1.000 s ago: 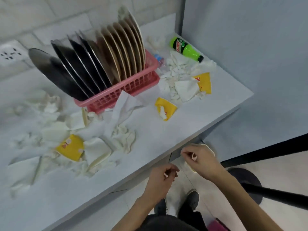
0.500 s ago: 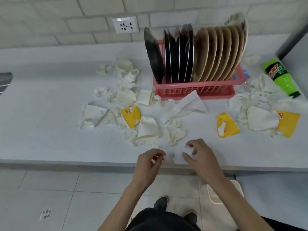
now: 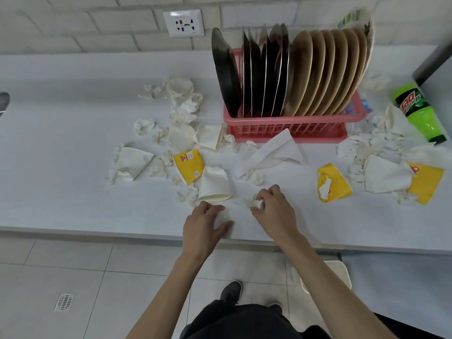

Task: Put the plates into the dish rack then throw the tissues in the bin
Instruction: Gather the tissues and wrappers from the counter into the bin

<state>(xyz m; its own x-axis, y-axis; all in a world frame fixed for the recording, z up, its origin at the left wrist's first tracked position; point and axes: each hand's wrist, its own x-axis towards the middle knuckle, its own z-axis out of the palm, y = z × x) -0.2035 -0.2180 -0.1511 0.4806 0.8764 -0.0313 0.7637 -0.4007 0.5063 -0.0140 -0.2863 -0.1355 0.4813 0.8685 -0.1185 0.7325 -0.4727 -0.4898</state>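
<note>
Tissues (image 3: 144, 124) litter the surface (image 3: 73, 192); our right hand (image 3: 276, 216) pinches one crumpled piece, our left hand (image 3: 203, 226) curls round another.

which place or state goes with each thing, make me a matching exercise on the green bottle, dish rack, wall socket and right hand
1. green bottle
2. dish rack
3. wall socket
4. right hand

a. set in the brick wall
b. fingers curled on a crumpled tissue
c. lying on its side at the right end of the counter
d. filled with upright plates

Pairs: 1-c, 2-d, 3-a, 4-b
</note>
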